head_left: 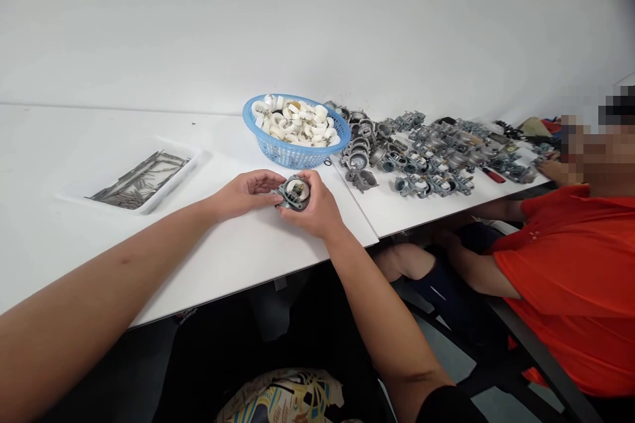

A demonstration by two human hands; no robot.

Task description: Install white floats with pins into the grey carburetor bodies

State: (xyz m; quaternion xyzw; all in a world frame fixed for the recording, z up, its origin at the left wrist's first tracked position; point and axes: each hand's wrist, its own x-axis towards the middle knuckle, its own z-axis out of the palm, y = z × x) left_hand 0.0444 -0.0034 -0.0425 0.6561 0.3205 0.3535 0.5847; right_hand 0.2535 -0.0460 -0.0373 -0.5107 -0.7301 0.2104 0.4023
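Note:
A grey metal carburetor (294, 193) with a white curved float in its open bowl side is held just above the white table, near its front edge. My right hand (320, 208) wraps round its right side, thumb and fingers closed on the rim. From the left, my left hand (251, 193) grips the body's left end, the thumb lying along the near side. Its other fingertips are partly hidden behind the part. Directly behind the hands stands a blue plastic basket (265, 145) heaped with white floats (297, 124).
At the left lies a white tray (171, 188) holding thin metal pins (139, 182). Rows of carburetors (431, 152) and loose bowls (358, 157) cover the table to the right, with a red-handled tool (493, 175). A person in an orange shirt (570, 264) sits there. A small black ring (327, 162) lies by the basket.

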